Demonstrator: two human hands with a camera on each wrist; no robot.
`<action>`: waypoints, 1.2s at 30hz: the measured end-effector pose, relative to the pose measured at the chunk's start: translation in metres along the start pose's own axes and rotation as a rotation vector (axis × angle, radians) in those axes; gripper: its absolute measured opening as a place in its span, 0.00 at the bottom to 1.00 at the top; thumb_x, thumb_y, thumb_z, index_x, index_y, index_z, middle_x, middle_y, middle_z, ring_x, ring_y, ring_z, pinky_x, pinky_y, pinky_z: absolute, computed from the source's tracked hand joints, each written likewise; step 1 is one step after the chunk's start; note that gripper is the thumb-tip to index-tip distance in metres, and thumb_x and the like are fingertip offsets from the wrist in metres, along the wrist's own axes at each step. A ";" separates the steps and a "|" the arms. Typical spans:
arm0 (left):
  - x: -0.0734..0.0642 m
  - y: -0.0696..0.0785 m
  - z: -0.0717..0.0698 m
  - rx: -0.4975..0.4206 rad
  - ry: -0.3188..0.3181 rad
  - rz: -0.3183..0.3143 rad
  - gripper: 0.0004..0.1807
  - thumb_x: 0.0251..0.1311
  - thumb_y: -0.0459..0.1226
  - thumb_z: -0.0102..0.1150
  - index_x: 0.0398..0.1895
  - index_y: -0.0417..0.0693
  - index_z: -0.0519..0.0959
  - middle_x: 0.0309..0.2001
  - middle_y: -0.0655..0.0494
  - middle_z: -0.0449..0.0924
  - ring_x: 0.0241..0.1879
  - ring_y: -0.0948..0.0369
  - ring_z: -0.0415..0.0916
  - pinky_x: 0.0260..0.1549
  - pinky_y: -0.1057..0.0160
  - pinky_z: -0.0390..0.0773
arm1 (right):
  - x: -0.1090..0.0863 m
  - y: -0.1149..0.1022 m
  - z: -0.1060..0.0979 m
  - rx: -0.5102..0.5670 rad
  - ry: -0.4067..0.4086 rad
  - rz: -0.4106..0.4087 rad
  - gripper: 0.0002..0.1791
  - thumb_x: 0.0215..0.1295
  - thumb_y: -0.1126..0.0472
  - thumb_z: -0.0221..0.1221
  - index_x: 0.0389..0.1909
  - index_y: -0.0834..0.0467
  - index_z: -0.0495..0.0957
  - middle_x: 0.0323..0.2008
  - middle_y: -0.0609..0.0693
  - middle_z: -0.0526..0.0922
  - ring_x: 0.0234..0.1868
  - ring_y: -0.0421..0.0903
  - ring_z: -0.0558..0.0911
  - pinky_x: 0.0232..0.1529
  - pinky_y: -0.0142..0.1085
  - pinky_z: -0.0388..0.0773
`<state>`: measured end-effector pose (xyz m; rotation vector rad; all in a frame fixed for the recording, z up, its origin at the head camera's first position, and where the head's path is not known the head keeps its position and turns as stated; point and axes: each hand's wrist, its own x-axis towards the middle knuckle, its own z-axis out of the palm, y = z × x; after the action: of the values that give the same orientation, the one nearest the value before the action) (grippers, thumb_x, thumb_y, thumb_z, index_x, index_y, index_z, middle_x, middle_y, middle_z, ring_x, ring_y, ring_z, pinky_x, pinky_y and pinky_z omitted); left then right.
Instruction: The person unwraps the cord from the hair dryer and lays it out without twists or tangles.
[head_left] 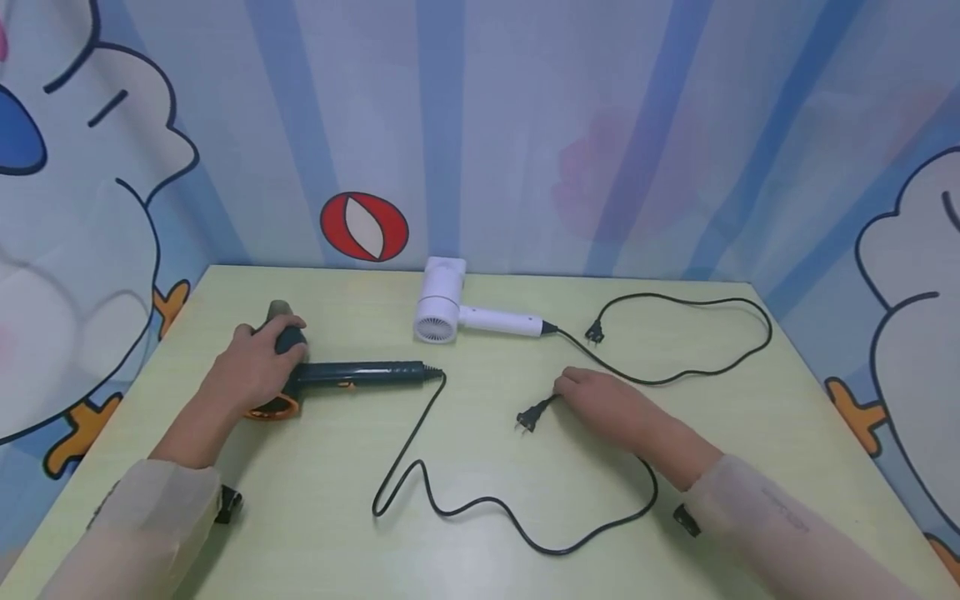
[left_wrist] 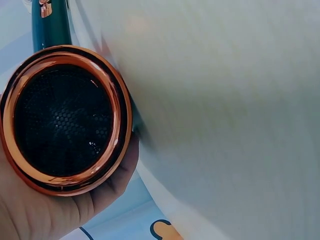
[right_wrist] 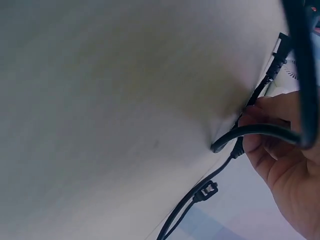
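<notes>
On the left side of the table, my left hand grips the barrel of a dark green hair dryer, whose handle points right. The left wrist view looks straight at its copper-rimmed round end, with the fingers behind it. My right hand pinches the dryer's black cord between thumb and fingers, just behind the two-pin plug. From the handle the cord runs in loose bends along the table to that hand. A cord loop crosses close in front of the right wrist camera.
A white hair dryer lies at the back middle of the table. Its black cord curves right and loops back to its plug, behind my right hand. A printed curtain stands along the table's back edge.
</notes>
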<state>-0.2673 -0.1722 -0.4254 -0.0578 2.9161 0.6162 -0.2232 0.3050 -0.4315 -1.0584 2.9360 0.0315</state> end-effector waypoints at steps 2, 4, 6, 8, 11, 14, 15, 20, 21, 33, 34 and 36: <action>0.000 0.000 0.000 -0.002 -0.002 0.001 0.28 0.76 0.53 0.40 0.73 0.55 0.60 0.64 0.18 0.54 0.48 0.32 0.68 0.38 0.38 0.75 | -0.005 -0.005 -0.002 0.005 0.016 0.014 0.12 0.71 0.72 0.56 0.52 0.62 0.79 0.44 0.52 0.81 0.46 0.47 0.83 0.50 0.40 0.81; 0.000 0.000 0.000 -0.001 -0.005 0.003 0.28 0.76 0.53 0.39 0.73 0.55 0.60 0.64 0.18 0.54 0.49 0.31 0.67 0.39 0.37 0.75 | -0.012 -0.011 -0.006 0.014 0.038 0.053 0.12 0.71 0.70 0.58 0.52 0.63 0.80 0.45 0.52 0.82 0.47 0.48 0.83 0.50 0.40 0.81; 0.000 0.000 0.000 -0.003 -0.007 0.003 0.27 0.76 0.53 0.40 0.73 0.55 0.60 0.64 0.18 0.54 0.49 0.31 0.67 0.40 0.37 0.75 | -0.022 -0.018 -0.011 0.014 0.067 0.100 0.08 0.69 0.67 0.61 0.48 0.62 0.81 0.41 0.51 0.82 0.42 0.46 0.83 0.45 0.38 0.82; 0.000 0.000 0.000 -0.002 -0.007 -0.001 0.27 0.76 0.53 0.40 0.73 0.55 0.60 0.64 0.19 0.54 0.49 0.31 0.67 0.40 0.36 0.75 | -0.034 -0.025 -0.016 0.003 0.087 0.158 0.04 0.67 0.65 0.65 0.40 0.59 0.80 0.33 0.48 0.79 0.33 0.43 0.79 0.36 0.35 0.80; 0.000 0.000 0.000 0.000 -0.009 -0.002 0.27 0.76 0.52 0.39 0.73 0.55 0.60 0.64 0.19 0.54 0.49 0.31 0.67 0.40 0.36 0.75 | -0.053 -0.039 -0.022 -0.001 0.068 0.263 0.08 0.65 0.62 0.67 0.31 0.56 0.76 0.24 0.44 0.72 0.23 0.40 0.69 0.24 0.32 0.70; -0.001 0.000 -0.001 0.003 -0.011 0.003 0.27 0.76 0.52 0.39 0.73 0.54 0.61 0.64 0.18 0.54 0.50 0.31 0.67 0.40 0.37 0.75 | -0.071 -0.052 -0.025 0.008 0.008 0.384 0.10 0.65 0.61 0.66 0.29 0.55 0.74 0.20 0.43 0.67 0.20 0.40 0.64 0.21 0.33 0.63; -0.001 0.000 -0.001 0.004 -0.011 0.006 0.27 0.76 0.52 0.39 0.73 0.54 0.61 0.64 0.18 0.54 0.50 0.31 0.66 0.40 0.37 0.75 | -0.077 -0.055 -0.025 0.009 -0.007 0.420 0.11 0.66 0.60 0.66 0.28 0.55 0.73 0.19 0.43 0.67 0.19 0.40 0.64 0.20 0.33 0.62; -0.001 0.001 -0.002 0.001 -0.011 0.020 0.27 0.76 0.52 0.39 0.73 0.54 0.60 0.64 0.17 0.53 0.51 0.30 0.67 0.39 0.36 0.75 | -0.100 -0.061 -0.021 0.017 -0.058 0.565 0.14 0.65 0.60 0.65 0.24 0.56 0.71 0.16 0.46 0.66 0.17 0.43 0.65 0.18 0.37 0.62; -0.001 0.001 -0.002 0.001 -0.010 0.021 0.27 0.76 0.52 0.39 0.73 0.54 0.61 0.64 0.17 0.53 0.51 0.30 0.67 0.39 0.36 0.75 | -0.104 -0.061 -0.020 0.019 -0.074 0.586 0.15 0.65 0.60 0.65 0.23 0.57 0.70 0.15 0.46 0.66 0.17 0.44 0.65 0.18 0.38 0.62; 0.001 -0.001 -0.001 0.003 -0.007 0.003 0.27 0.76 0.53 0.38 0.73 0.55 0.60 0.64 0.17 0.53 0.48 0.30 0.68 0.37 0.38 0.75 | -0.111 -0.061 -0.008 0.099 -0.220 0.657 0.13 0.66 0.61 0.61 0.22 0.58 0.74 0.17 0.49 0.72 0.20 0.45 0.69 0.20 0.42 0.70; 0.001 -0.001 0.000 0.002 -0.008 0.006 0.28 0.76 0.53 0.38 0.73 0.55 0.60 0.64 0.17 0.53 0.48 0.30 0.68 0.37 0.38 0.75 | -0.111 -0.060 -0.008 0.101 -0.217 0.650 0.12 0.66 0.62 0.60 0.22 0.58 0.74 0.17 0.49 0.73 0.20 0.45 0.70 0.20 0.42 0.71; 0.001 -0.001 0.000 0.003 -0.010 0.011 0.28 0.76 0.53 0.39 0.73 0.54 0.60 0.64 0.17 0.53 0.48 0.30 0.69 0.37 0.37 0.75 | -0.112 -0.058 -0.007 0.096 -0.221 0.629 0.11 0.67 0.64 0.59 0.24 0.58 0.73 0.18 0.50 0.72 0.20 0.45 0.70 0.20 0.42 0.70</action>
<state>-0.2681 -0.1732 -0.4259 -0.0384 2.9097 0.6126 -0.0996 0.3318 -0.4219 -0.0821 2.8903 0.0148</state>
